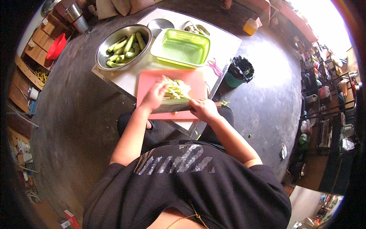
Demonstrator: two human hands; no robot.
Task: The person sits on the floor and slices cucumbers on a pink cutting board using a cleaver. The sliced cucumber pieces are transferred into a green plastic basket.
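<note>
A pink cutting board point(186, 77) lies at the near part of a white table point(120, 81). My right hand point(203, 109) grips the handle of a wide-bladed kitchen knife point(174, 105), whose blade spans the near part of the board. On the board, just beyond the blade, is a pile of cut pale green vegetable pieces point(177, 88). My left hand point(155, 94), somewhat blurred, touches the left side of this pile near the blade; whether its fingers hold any pieces is unclear.
A steel bowl point(99, 54) of long green vegetables point(125, 48) stands at the back left. Beyond the board are a green plastic basket point(183, 63), a round metal lid or plate point(160, 26) and pink-handled scissors point(215, 67). A black-lined bin point(235, 78) stands right of the table.
</note>
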